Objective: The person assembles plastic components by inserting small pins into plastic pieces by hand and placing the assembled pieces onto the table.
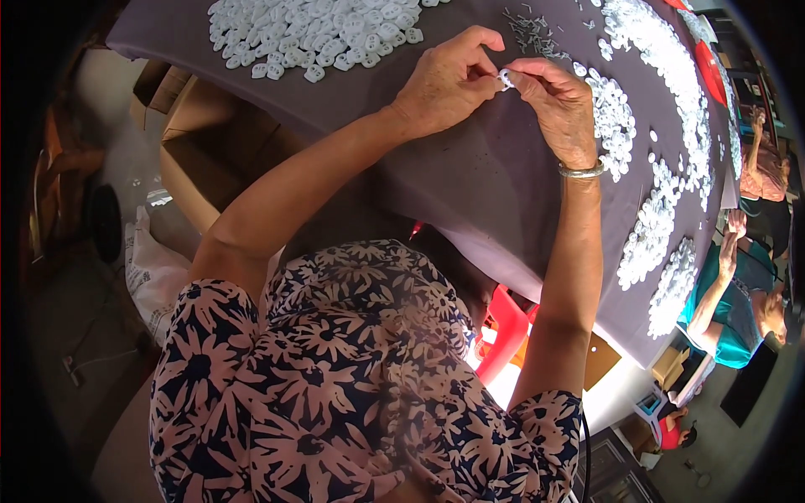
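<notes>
Between my two hands, over the table, is a small white plastic piece (506,79) with a ring-like opening. My left hand (449,82) pinches toward its left side with thumb and finger. From the other side, my right hand (555,105), with a bracelet at the wrist, grips the same piece between thumb and forefinger. Beyond my left hand lies a large heap of flat white plastic pieces (310,33). Small grey metal pins (534,35) are scattered just past my right hand. A pile of small white ring-like parts (612,121) lies to its right.
A grey-brown cloth covers the table (470,180). More white parts (658,226) run along its right side. An open cardboard box (205,142) stands at the left below the edge, near a white sack (155,268). A red stool (503,331) is underneath; other people sit at right.
</notes>
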`<control>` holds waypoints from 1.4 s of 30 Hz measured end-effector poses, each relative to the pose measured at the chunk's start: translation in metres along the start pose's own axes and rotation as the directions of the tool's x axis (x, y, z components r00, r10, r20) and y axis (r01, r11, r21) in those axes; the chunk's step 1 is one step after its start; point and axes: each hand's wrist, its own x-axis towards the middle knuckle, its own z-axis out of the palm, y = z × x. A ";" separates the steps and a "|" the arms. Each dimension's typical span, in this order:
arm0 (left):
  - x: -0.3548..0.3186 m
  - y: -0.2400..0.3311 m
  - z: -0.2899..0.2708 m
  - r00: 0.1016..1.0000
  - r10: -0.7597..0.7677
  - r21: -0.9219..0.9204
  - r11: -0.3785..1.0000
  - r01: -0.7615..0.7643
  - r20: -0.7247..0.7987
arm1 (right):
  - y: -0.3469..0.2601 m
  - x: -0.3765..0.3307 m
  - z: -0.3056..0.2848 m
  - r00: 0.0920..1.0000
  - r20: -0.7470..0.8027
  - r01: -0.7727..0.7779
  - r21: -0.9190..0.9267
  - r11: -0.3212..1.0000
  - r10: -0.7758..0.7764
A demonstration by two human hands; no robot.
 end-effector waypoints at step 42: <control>0.004 0.009 -0.011 0.991 -0.080 -0.139 0.986 0.095 0.106 | -0.015 -0.004 0.017 0.912 0.144 0.370 -0.692 0.619 -0.385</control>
